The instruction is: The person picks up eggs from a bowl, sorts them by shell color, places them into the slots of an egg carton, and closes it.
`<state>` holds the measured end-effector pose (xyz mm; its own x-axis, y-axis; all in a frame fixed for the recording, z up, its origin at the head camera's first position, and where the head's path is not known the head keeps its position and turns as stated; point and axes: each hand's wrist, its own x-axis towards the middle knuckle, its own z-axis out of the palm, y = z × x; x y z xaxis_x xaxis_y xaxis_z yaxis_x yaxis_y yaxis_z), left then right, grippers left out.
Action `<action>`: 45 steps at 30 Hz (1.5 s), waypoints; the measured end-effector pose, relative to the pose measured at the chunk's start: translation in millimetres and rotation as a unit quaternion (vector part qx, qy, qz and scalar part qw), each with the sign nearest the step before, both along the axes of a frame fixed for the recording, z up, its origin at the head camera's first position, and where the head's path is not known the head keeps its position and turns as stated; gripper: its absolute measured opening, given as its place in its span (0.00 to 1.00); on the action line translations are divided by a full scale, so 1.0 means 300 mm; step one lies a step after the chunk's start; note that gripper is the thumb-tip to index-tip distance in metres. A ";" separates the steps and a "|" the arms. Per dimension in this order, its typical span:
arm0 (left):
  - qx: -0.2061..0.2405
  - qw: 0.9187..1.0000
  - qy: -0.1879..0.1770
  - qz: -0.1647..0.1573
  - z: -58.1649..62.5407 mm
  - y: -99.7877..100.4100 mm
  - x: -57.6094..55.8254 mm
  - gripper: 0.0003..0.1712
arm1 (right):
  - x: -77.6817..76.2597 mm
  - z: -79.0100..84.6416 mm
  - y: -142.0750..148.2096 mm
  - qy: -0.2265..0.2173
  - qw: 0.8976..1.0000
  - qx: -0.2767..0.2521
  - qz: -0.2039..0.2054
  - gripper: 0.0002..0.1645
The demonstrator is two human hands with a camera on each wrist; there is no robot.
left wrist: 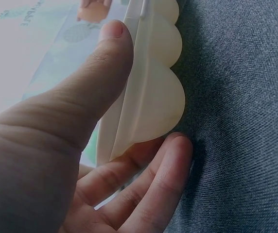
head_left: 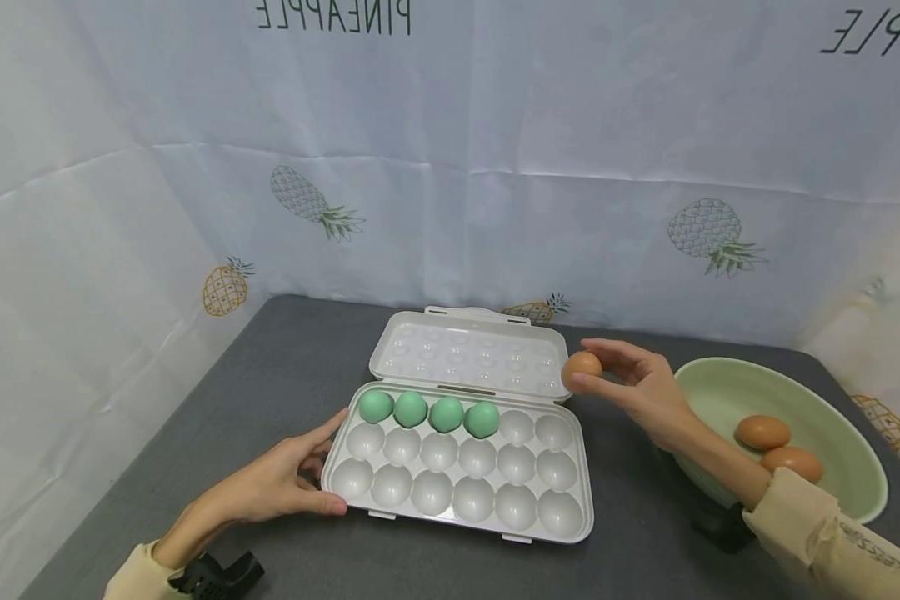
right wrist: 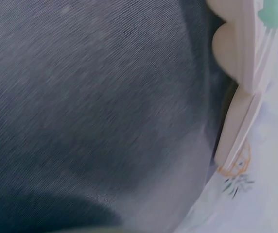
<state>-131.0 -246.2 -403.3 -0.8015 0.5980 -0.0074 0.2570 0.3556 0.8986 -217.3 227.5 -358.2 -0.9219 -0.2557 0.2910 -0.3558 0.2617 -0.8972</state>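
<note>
My left hand (head_left: pixel 270 483) grips the near-left corner of an open white egg tray (head_left: pixel 450 527). In the left wrist view the thumb (left wrist: pixel 107 63) lies along its rim and the fingers bend around the rounded cups. Several green eggs (head_left: pixel 410 409) fill the left part of the tray's back row; the other cups hold nothing. Above the tray's back right corner, my right hand (head_left: pixel 637 387) pinches a brown egg (head_left: pixel 581 368) between thumb and fingers. The right wrist view catches the tray (right wrist: pixel 248 53) side-on, with the held egg outside it.
A pale green bowl (head_left: pixel 708 379) stands at the right with two brown eggs (head_left: pixel 763 432) inside, partly behind my right forearm. The tray's lid (head_left: pixel 471 350) leans back toward a white pineapple-print cloth (head_left: pixel 495 242). Dark grey fabric (head_left: pixel 285 367) covers the table.
</note>
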 end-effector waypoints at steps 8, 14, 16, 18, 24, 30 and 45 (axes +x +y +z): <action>-0.004 1.000 0.005 0.000 0.007 -0.003 0.005 0.66 | -0.012 -0.001 -0.136 -0.020 0.999 -0.016 0.024 0.25; 0.002 1.000 0.001 -0.001 0.004 -0.003 0.007 0.66 | -0.010 0.001 -0.263 -0.052 0.996 -0.028 0.060 0.27; 0.005 1.000 0.000 -0.002 0.002 -0.003 0.007 0.66 | -0.008 0.003 -0.305 -0.062 0.995 -0.030 0.078 0.27; 0.006 1.000 -0.001 -0.002 0.000 -0.002 0.006 0.66 | -0.005 0.005 -0.348 -0.075 0.992 -0.035 0.094 0.26; 0.004 1.000 -0.001 0.001 0.004 0.000 0.006 0.66 | 0.005 0.002 -0.478 -0.096 0.986 -0.049 0.128 0.24; 0.004 1.000 -0.008 -0.001 0.007 0.001 0.009 0.66 | 0.023 -0.022 -0.585 -0.095 0.981 -0.050 0.164 0.21; -0.007 1.000 -0.001 -0.004 0.009 0.001 0.004 0.64 | 0.064 -0.082 -0.731 -0.080 0.976 -0.014 0.204 0.20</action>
<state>-129.8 -245.8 -400.7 -0.7960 0.6050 -0.0181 0.2577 0.3658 0.8943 -198.1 8.4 -382.6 -0.7793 -0.6051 0.1628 -0.2796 0.1032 -0.9546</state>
